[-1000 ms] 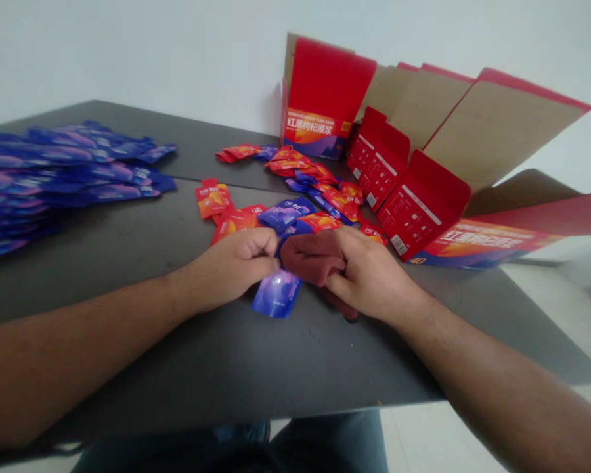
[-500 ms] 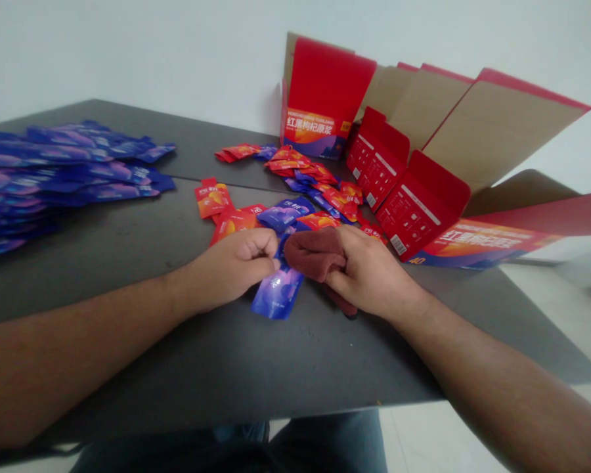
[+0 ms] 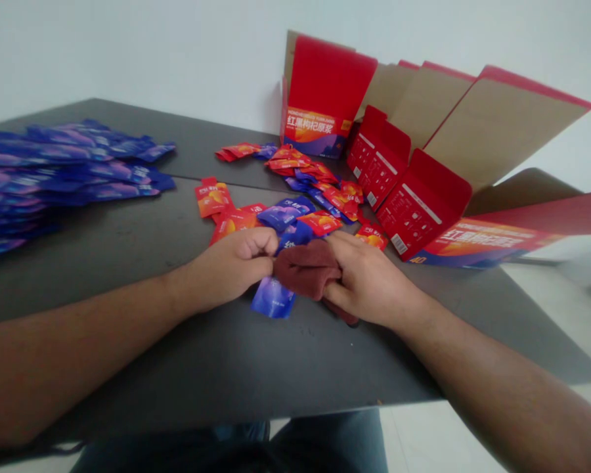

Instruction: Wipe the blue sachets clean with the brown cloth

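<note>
My left hand (image 3: 246, 263) is closed in a pinch at the upper left edge of a blue-purple pouch (image 3: 273, 299). My right hand (image 3: 367, 279) grips a folded brown cloth (image 3: 308, 268), which lies over the right and upper part of that pouch. The pouch's lower end shows below the cloth, near the middle of the grey table (image 3: 236, 368). Just behind my hands lie a red-orange pouch (image 3: 236, 222) and another blue pouch (image 3: 286, 211), with more red pouches (image 3: 320, 222) beside them.
A big stack of blue pouches (image 3: 69, 164) fills the left side of the table. An open red box (image 3: 320, 98) stands at the back, and more open boxes (image 3: 418, 203) with raised flaps are at the right. Mixed pouches (image 3: 300, 164) lie in front of the boxes.
My right hand has moved slightly left and down with the brown cloth, which now covers more of the pouch. My left hand has hardly moved.
</note>
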The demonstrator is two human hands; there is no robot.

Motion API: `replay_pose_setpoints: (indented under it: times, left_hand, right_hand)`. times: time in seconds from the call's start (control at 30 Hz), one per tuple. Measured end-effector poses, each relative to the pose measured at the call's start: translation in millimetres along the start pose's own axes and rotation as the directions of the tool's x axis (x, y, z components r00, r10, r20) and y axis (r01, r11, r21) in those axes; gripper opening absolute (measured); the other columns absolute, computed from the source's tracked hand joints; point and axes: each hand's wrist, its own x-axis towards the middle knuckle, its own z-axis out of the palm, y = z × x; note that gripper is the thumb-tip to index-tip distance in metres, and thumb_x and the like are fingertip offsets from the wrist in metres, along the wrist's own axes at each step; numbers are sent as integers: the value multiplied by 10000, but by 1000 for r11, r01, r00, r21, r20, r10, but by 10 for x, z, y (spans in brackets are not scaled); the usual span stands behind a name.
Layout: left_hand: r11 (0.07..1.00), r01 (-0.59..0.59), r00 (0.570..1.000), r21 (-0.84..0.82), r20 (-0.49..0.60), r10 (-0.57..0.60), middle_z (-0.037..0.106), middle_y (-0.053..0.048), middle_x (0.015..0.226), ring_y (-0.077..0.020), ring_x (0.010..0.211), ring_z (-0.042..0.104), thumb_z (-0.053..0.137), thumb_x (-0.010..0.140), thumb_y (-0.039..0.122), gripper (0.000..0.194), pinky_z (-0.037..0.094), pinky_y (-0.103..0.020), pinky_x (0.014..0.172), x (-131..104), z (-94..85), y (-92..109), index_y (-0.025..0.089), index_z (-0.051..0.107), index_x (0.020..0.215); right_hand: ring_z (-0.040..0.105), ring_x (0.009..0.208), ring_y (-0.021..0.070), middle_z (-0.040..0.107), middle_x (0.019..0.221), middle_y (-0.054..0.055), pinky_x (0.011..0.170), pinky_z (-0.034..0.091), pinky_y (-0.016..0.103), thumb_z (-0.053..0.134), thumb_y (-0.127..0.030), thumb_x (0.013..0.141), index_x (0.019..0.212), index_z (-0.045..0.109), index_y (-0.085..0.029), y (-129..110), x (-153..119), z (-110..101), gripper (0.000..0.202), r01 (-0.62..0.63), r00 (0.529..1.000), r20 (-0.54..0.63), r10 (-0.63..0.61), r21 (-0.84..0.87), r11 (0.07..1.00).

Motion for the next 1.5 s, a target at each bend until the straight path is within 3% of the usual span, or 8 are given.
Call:
replay_pose_setpoints:
  times: [0.17,0.33,0.53,0.7,0.9,1.2,1.43,1.5]
  left_hand:
    - [1000,-4,1000,4,12,4,546,47,662,-117,596,489,683,880,287,201,373,-259,566,-14,-9,15,220,533,764]
    - [1000,9,1000,2,8,-9,561,43,668,-116,585,480,661,883,282,202,353,-260,557,-16,-1,17,221,514,759]
    - [1000,0,1000,9,4,0,547,45,654,-120,596,491,684,870,283,209,374,-256,568,-12,-1,41,220,528,747]
    - [1000,8,1000,3,3,-8,558,43,664,-115,584,476,678,876,264,209,359,-252,553,-13,-5,42,219,519,748]
    - [999,-12,1000,32,3,12,560,44,660,-116,592,490,691,892,287,209,375,-247,560,-16,-1,22,219,542,764]
    - [995,95,995,-11,14,-95,578,39,636,-110,545,510,673,978,377,239,412,-234,528,-6,7,-3,215,600,817]
    - [970,127,988,-208,-55,-141,618,22,692,-124,577,586,682,981,358,220,477,-241,543,-18,80,-80,217,582,847]
    - [966,130,988,-225,-57,-146,621,18,698,-129,584,601,694,971,359,218,493,-247,548,-16,89,-73,217,581,850]
  right_hand:
    - [708,1008,267,764,1115,92,888,550,400,687,-214,882,1164,686,-207,21,9,-18,282,-97,993,-66,97,0,995]
    - [659,898,237,716,1016,76,797,522,366,684,-221,853,992,628,-216,-4,-4,-5,149,16,1000,25,-16,-5,1000]
    - [686,950,259,748,1063,88,858,538,395,683,-242,882,1084,667,-210,16,17,-30,205,-99,993,-61,98,-3,995]
    - [674,915,248,731,1035,83,807,534,372,682,-226,859,1016,642,-213,-10,3,-21,162,-1,1000,20,1,3,1000]
    - [715,988,275,778,1105,100,881,550,403,691,-246,897,1137,705,-198,25,24,-26,246,-115,992,-56,115,-8,993]
    - [707,975,275,773,1103,96,845,546,401,700,-240,890,1169,714,-199,33,32,-59,283,-138,989,-62,134,-58,989]
    - [684,998,262,717,1079,87,852,549,385,676,-190,905,1044,654,-210,-138,-41,8,142,104,985,139,-100,-18,994]
    - [674,990,261,711,1068,82,840,543,382,673,-189,909,1035,643,-218,-134,-42,-1,133,113,986,129,-106,-43,993]
